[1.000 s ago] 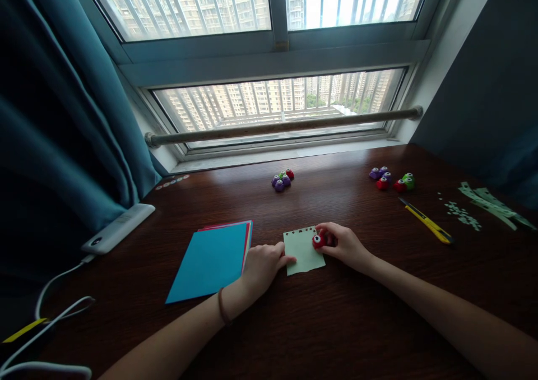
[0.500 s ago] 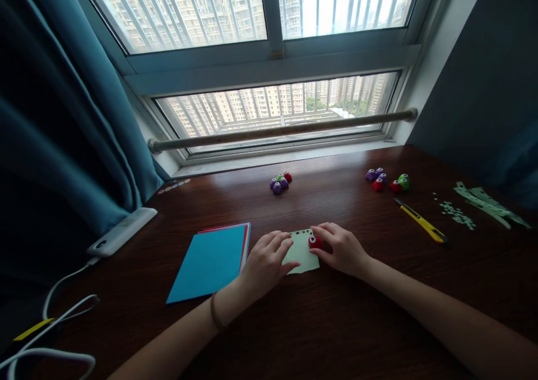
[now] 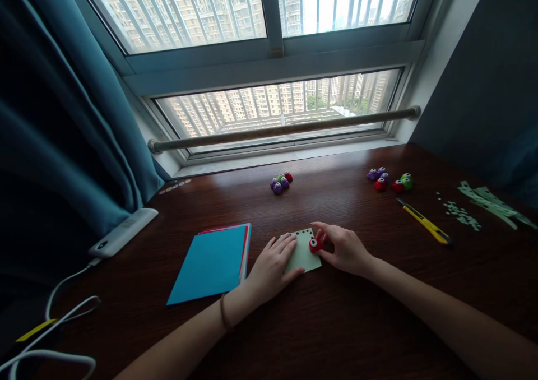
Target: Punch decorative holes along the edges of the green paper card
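A pale green sheet of paper [image 3: 303, 255] lies on the table with a row of small dark holes along its far edge. My left hand [image 3: 275, 262] rests flat on the sheet's left part, fingers stretched out. At the paper's right edge, a small red craft punch [image 3: 315, 245] with a white, eye-like top sits between the thumb and fingers of my right hand [image 3: 342, 249]. Whether the punch's slot is around the paper is hidden.
Blue card sheets [image 3: 209, 265] lie stacked left. Small coloured punches [image 3: 279, 182] stand near the window, with more punches [image 3: 390, 180] to the right. Beyond my right hand lie a yellow utility knife [image 3: 425, 222], paper bits [image 3: 461, 216] and green strips [image 3: 490, 200]. A white device [image 3: 124, 232] trails a cable.
My left hand has settled flat onto the paper, its fingers now straighter. My right hand keeps hold of the red punch, its fingers slightly shifted around it.
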Demonstrator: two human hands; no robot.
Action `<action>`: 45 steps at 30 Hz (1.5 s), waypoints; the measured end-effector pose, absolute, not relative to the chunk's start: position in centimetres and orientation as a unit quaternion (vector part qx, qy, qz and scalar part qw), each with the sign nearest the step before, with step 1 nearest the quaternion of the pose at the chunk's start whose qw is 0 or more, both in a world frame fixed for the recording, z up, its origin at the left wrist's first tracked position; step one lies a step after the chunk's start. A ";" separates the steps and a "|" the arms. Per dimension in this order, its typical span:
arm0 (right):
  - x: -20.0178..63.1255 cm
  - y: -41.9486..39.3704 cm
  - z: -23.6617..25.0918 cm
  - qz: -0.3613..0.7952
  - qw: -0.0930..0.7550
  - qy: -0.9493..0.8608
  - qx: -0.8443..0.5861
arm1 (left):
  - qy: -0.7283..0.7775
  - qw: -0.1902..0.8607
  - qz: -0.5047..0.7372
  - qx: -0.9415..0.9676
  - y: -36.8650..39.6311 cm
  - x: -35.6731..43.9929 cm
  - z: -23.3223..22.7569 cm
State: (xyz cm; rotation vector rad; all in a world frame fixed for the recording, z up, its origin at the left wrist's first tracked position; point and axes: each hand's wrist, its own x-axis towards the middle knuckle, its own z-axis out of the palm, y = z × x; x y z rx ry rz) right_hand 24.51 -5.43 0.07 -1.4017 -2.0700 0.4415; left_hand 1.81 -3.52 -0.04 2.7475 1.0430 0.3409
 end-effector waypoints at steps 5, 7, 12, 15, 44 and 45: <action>24.7 -5.2 0.3 0.191 0.282 -0.786 -0.516 | 0.355 0.103 0.120 0.922 -3.4 1.7 -0.3; 24.7 -5.1 0.2 0.203 0.285 -0.781 -0.518 | 0.354 0.106 0.122 0.921 -3.3 1.6 -0.3; 24.6 -4.9 -0.3 0.226 0.303 -0.760 -0.528 | 0.351 0.109 0.111 0.923 -3.1 1.5 -0.3; 24.6 -4.9 -0.6 0.228 0.310 -0.754 -0.533 | 0.352 0.113 0.100 0.924 -3.0 1.5 -0.2; 24.8 -5.1 0.0 0.172 0.312 -0.783 -0.510 | 0.359 0.163 0.194 0.898 -2.4 1.8 0.7; 24.8 -5.3 0.3 0.147 0.307 -0.795 -0.503 | 0.352 0.145 0.199 0.903 -2.4 1.9 1.0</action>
